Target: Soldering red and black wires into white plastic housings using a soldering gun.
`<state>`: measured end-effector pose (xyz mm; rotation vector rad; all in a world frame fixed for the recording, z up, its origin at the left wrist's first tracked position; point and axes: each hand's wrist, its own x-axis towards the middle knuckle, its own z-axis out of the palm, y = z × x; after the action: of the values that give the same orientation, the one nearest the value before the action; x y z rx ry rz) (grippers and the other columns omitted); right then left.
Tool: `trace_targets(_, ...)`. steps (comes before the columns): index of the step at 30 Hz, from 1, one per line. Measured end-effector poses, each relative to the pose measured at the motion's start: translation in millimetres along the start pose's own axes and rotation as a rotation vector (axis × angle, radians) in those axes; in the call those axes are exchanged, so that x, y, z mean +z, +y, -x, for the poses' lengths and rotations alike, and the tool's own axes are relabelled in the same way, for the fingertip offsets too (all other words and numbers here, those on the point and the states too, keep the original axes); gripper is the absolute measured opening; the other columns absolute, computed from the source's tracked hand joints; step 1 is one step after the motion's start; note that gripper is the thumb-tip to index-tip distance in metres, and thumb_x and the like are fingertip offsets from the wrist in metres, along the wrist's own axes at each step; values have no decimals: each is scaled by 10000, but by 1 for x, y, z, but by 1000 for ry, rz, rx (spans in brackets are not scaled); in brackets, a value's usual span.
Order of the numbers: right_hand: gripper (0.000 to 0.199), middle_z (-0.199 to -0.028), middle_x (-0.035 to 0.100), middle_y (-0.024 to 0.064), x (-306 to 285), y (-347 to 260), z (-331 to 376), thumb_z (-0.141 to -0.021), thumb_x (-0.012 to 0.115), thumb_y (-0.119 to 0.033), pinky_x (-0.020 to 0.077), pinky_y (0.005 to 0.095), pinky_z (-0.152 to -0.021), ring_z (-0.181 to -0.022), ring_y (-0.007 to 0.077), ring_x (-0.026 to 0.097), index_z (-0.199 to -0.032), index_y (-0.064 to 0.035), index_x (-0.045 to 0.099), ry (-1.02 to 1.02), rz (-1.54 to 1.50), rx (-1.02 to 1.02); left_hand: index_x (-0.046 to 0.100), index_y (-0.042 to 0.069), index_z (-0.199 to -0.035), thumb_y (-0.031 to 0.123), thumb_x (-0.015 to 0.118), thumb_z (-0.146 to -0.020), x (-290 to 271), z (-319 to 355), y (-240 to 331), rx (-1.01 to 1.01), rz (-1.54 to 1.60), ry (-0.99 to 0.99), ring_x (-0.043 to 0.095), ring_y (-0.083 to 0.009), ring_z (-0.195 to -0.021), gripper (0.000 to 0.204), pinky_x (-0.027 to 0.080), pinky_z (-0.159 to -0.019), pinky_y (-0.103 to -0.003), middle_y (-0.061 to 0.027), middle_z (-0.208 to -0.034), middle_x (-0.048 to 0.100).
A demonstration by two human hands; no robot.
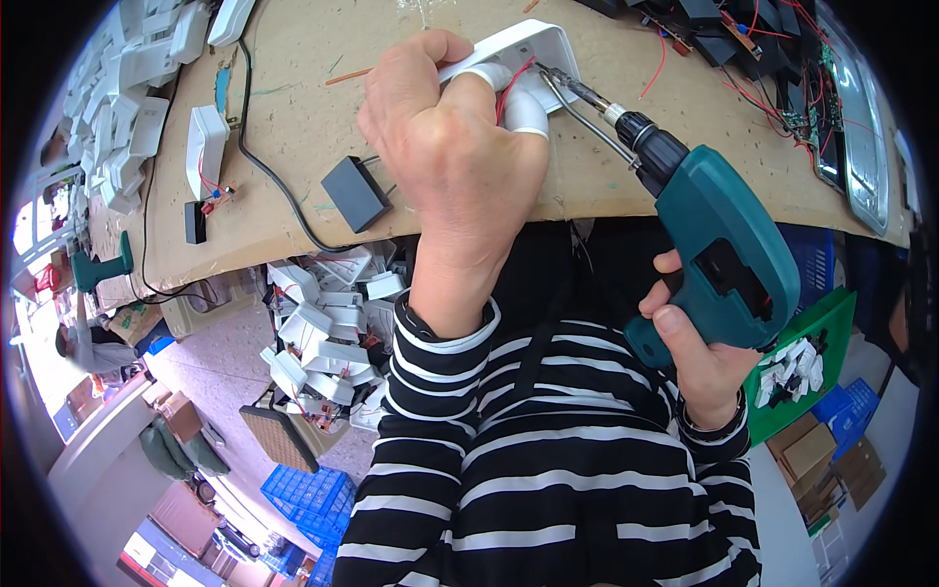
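Observation:
My left hand [450, 142] is closed on a white plastic housing [556, 47] over the table's near part. White covers sit on some of its fingertips, and red wires [511, 86] run out of the housing beside them. My right hand [706, 362] is wrapped round the handle of a dark green cordless drill [729, 220]. The drill points up and left, its bit [577, 88] reaching the housing's inside. Alongside the bit runs a thin metal rod [602, 137]. Whether a screw sits at the bit's tip cannot be made out.
A black box [356, 194] and another white housing [205, 147] lie left on the table [293, 108], near a black cable [256, 157]. White housings [127, 117] pile up far left; more [323, 333] fill a container below. Black parts and wires [724, 39] crowd the right. A green tray [817, 367] stands lower right.

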<state>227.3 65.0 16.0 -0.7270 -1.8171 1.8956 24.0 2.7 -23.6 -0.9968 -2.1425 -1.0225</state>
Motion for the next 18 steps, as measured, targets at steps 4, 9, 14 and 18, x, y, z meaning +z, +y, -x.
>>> trace_targets(4,433,-1017,545,176,-2,2,1,-726,567,41,494,279,-648,-731,182,578,-1138,52,433,-1,-8,-24,551,-8,-577,45,665,-540,-1,-1,1,-2,-2,0,476,-245,-792,131,330,-711,-358,-86,-879,529)
trace_targets(9,440,-1022,544,183,-1,0,1,-726,567,46,495,283,-647,-735,184,579,-1145,52,430,-17,-1,-25,558,-11,-584,44,665,-537,-1,-1,1,-9,2,1,478,-246,-797,129,333,-715,-359,-86,-876,530)
trace_targets(14,441,-1025,543,186,1,0,1,-726,564,52,496,283,-646,-735,183,578,-1145,57,427,-10,2,-18,561,-12,-585,45,667,-535,0,0,1,-8,3,4,480,-248,-804,130,335,-721,-361,-90,-879,533)
trace_targets(18,452,-1032,540,191,0,0,0,-726,560,58,498,280,-648,-736,183,577,-1155,58,417,-12,2,-29,558,-11,-580,46,665,-533,0,0,0,-13,5,4,483,-250,-807,131,336,-725,-361,-93,-882,534)
